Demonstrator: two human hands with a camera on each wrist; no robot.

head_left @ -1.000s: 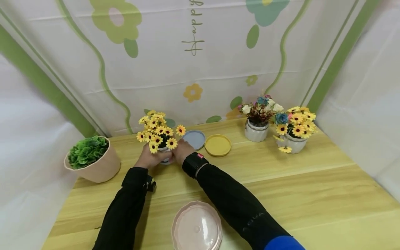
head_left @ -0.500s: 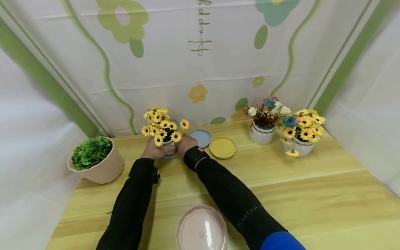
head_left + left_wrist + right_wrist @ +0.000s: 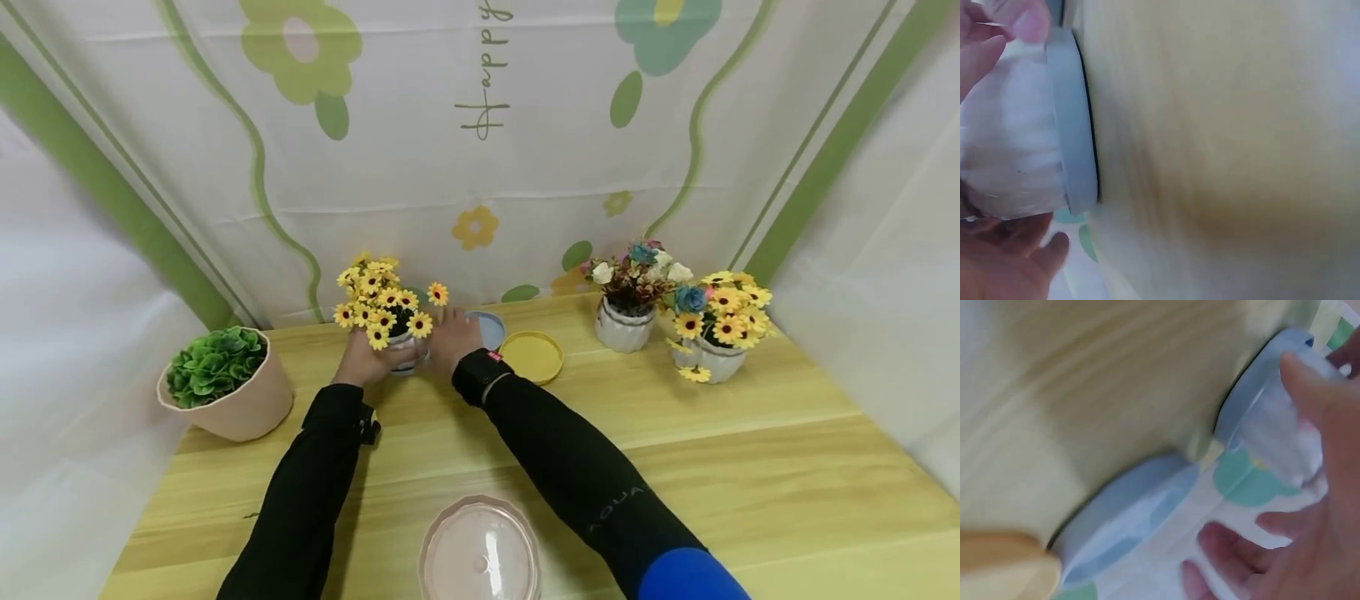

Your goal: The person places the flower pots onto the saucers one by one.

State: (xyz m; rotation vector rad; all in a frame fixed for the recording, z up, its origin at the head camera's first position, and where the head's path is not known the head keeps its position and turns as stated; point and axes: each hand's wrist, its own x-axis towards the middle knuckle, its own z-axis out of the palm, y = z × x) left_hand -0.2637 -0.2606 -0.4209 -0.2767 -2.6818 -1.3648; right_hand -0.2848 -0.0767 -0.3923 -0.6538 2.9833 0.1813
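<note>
A small white pot (image 3: 1010, 137) of yellow daisy-like artificial flowers (image 3: 382, 304) stands on a blue-grey saucer (image 3: 1075, 125). My left hand (image 3: 365, 360) grips the pot from the left, its thumb across the front. On the pot's right side is my right hand (image 3: 453, 337), its fingers spread and loose. In the right wrist view its thumb lies over the pot's near side while the other fingers are apart from it; whether the thumb touches cannot be seen. A second blue saucer (image 3: 1135, 506) and a yellow saucer (image 3: 532, 354) lie just right of that hand.
To the left stands a pink pot (image 3: 251, 400) of green leaves. Two white pots, one of mixed flowers (image 3: 626, 327) and one of yellow flowers (image 3: 716, 360), stand at the right. A pink round dish (image 3: 480, 550) sits at the front, with a flowered cloth (image 3: 405, 150) behind the table.
My right hand's fingers have loosened from the pot and spread, shifting slightly right over part of the blue saucer. The left hand keeps its hold. The head view has shifted slightly.
</note>
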